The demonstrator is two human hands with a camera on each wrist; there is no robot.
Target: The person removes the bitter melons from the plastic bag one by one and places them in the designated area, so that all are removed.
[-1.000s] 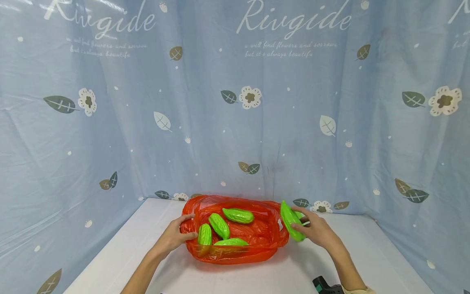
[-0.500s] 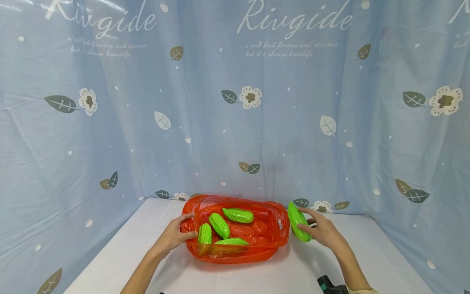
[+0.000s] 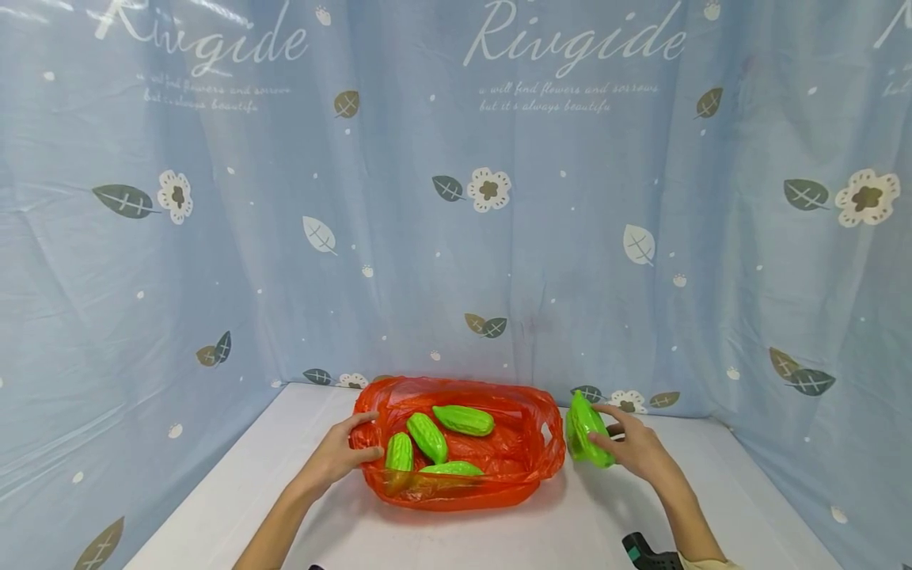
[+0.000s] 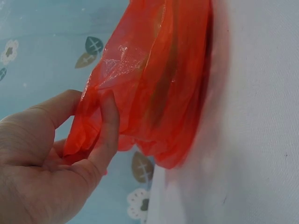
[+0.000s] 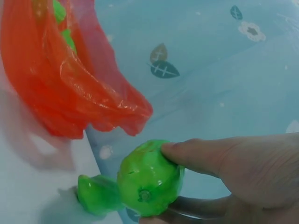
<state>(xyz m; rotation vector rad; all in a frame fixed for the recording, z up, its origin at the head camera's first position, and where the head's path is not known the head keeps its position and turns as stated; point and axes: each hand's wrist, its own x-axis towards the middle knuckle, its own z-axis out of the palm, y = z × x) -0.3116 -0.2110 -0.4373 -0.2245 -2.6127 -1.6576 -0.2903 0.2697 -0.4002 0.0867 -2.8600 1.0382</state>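
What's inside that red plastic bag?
Four bumpy green gourds show inside the red bag; its see-through front partly veils the two nearest. Anything beneath the gourds is hidden.

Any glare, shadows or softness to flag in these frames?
Head: glare streaks top left on the curtain, soft shadows on the table; left wrist: shine on the red bag; right wrist: small highlights on the held green gourd; both wrist views look dimmer than head.

From the wearer's head, the whole red bag (image 3: 492, 496) is viewed forward and down, from well back; its opposite ends are shown sideways and close up from left hand (image 4: 46, 186) and right hand (image 5: 252, 172), the blue curtain (image 3: 399, 142) shared by all.
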